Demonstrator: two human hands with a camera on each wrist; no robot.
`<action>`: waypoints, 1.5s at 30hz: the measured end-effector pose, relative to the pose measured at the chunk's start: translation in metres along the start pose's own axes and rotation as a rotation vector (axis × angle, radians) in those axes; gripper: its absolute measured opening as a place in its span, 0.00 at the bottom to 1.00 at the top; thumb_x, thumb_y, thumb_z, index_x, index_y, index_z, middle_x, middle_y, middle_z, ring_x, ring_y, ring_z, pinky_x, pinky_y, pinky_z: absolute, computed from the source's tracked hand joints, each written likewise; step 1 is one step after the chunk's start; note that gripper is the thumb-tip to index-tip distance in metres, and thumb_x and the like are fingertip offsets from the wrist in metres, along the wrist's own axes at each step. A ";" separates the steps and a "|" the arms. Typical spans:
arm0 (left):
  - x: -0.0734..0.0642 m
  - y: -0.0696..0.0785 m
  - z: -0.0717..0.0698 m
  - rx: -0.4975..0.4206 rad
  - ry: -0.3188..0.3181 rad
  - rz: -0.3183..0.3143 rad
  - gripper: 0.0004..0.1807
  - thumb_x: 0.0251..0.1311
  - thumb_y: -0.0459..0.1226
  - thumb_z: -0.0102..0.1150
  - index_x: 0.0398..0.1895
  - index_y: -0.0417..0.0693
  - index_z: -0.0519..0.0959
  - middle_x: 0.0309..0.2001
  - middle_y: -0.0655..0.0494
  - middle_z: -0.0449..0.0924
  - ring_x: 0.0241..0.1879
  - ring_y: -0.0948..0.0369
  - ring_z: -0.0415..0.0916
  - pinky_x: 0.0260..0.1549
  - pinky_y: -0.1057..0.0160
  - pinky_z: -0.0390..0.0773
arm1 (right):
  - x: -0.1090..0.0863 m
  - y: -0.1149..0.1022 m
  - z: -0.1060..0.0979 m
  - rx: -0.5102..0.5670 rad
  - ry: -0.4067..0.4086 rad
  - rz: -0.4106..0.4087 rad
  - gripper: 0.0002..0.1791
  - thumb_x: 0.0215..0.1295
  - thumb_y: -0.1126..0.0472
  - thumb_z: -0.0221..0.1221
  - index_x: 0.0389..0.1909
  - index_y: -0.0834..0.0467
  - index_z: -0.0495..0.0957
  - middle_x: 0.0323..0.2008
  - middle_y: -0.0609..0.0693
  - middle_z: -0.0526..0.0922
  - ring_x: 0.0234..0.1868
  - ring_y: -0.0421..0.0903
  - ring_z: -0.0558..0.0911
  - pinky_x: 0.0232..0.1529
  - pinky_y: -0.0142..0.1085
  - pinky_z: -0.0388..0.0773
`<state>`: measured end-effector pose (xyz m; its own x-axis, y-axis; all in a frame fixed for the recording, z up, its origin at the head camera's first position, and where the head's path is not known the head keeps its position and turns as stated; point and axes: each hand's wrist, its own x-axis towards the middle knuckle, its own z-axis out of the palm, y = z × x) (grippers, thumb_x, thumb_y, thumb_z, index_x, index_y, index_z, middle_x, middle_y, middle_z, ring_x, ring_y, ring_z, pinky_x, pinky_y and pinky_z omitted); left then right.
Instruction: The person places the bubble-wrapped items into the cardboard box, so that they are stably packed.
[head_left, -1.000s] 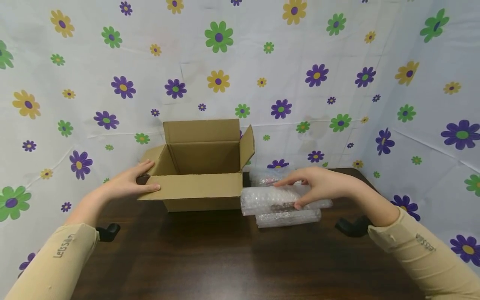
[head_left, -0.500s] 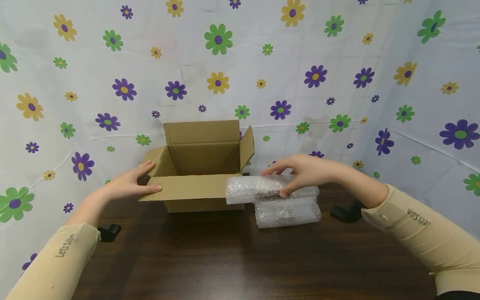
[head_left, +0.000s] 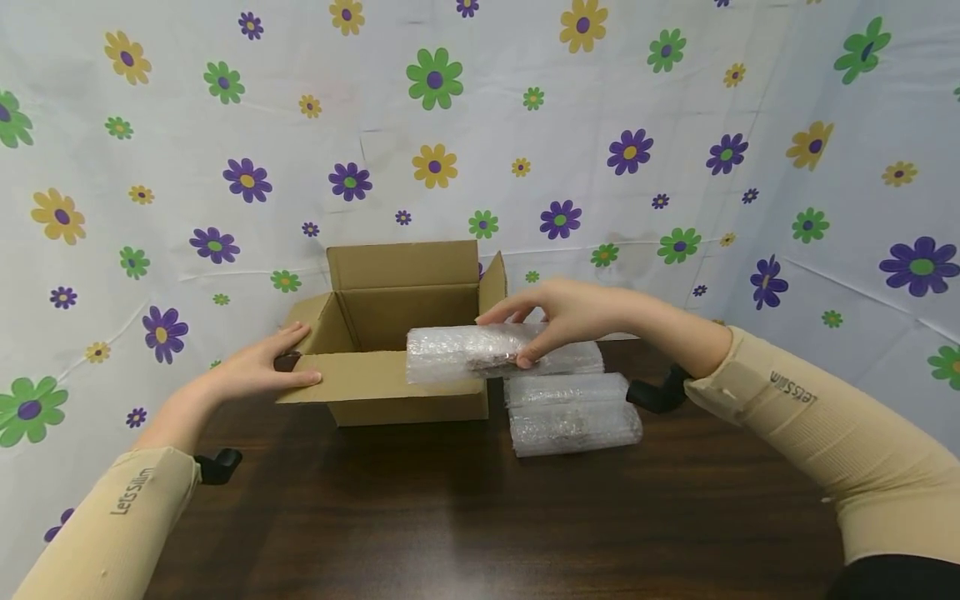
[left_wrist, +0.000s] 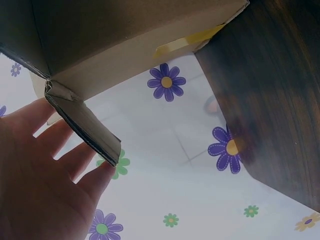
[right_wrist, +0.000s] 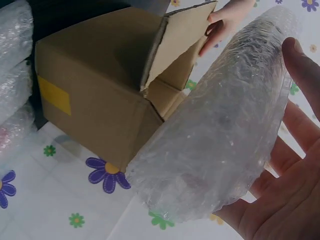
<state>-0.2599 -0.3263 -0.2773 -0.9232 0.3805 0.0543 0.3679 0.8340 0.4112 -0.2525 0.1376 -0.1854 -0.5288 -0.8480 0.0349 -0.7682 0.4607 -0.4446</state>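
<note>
An open cardboard box [head_left: 408,408] stands with its flaps spread. My left hand [head_left: 258,367] rests at its left corner, thumb lying on the front flap [head_left: 367,372] and fairly straight fingers against the left flap. My right hand [head_left: 573,312] grips a bubble-wrapped roll [head_left: 442,354] from above, between thumb and fingers. That roll hangs level, its left end over the box's front flap and opening. In the right wrist view, clear bubble wrap [right_wrist: 215,125] hides what is inside; a small brownish patch shows through in the head view.
More bubble-wrapped rolls [head_left: 573,429] lie on the dark wooden table [head_left: 450,517], right of the box. A flower-printed cloth [head_left: 637,108] hangs behind and at the sides. Yellow tape [right_wrist: 55,95] marks the box's side. Black wrist mounts [head_left: 660,393] stick out from the sleeves.
My right hand has carried the bubble-wrapped roll left and upward, from above the other rolls to over the front flap. The left hand and the box have hardly moved.
</note>
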 end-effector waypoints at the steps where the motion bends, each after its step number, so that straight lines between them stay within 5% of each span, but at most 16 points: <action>1: 0.000 0.000 0.000 0.002 0.001 0.000 0.52 0.58 0.53 0.64 0.75 0.35 0.49 0.74 0.32 0.43 0.72 0.34 0.39 0.63 0.31 0.47 | 0.003 -0.001 -0.001 -0.005 0.002 -0.007 0.34 0.56 0.51 0.71 0.65 0.47 0.73 0.60 0.41 0.76 0.58 0.47 0.75 0.48 0.43 0.77; 16: 0.000 -0.003 0.001 -0.003 0.009 0.005 0.52 0.58 0.53 0.63 0.75 0.35 0.49 0.74 0.33 0.43 0.72 0.34 0.39 0.63 0.31 0.45 | 0.053 -0.011 -0.012 0.004 0.049 -0.011 0.34 0.57 0.51 0.70 0.66 0.43 0.72 0.61 0.42 0.76 0.59 0.47 0.75 0.56 0.46 0.74; 24: 0.001 -0.004 0.001 0.003 0.008 0.008 0.52 0.58 0.54 0.63 0.75 0.35 0.49 0.74 0.32 0.43 0.71 0.34 0.39 0.63 0.30 0.46 | 0.078 -0.004 -0.006 0.035 0.086 0.016 0.34 0.56 0.48 0.70 0.65 0.42 0.73 0.58 0.44 0.78 0.53 0.43 0.79 0.53 0.38 0.76; 37: 0.000 -0.005 0.002 -0.021 0.009 0.007 0.53 0.58 0.53 0.64 0.75 0.34 0.48 0.74 0.31 0.42 0.71 0.34 0.37 0.63 0.30 0.45 | 0.094 -0.011 -0.010 0.115 0.092 0.009 0.32 0.56 0.55 0.70 0.64 0.49 0.75 0.57 0.49 0.78 0.50 0.44 0.81 0.51 0.37 0.77; 45: 0.000 -0.004 0.002 -0.021 0.007 0.006 0.52 0.58 0.53 0.64 0.75 0.35 0.49 0.74 0.32 0.42 0.71 0.34 0.38 0.62 0.30 0.45 | 0.108 -0.016 -0.010 0.070 0.081 0.031 0.33 0.57 0.52 0.70 0.65 0.46 0.74 0.58 0.48 0.78 0.50 0.43 0.81 0.52 0.36 0.76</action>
<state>-0.2610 -0.3286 -0.2802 -0.9219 0.3821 0.0632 0.3707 0.8232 0.4301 -0.3005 0.0415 -0.1652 -0.5818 -0.8082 0.0914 -0.7252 0.4647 -0.5081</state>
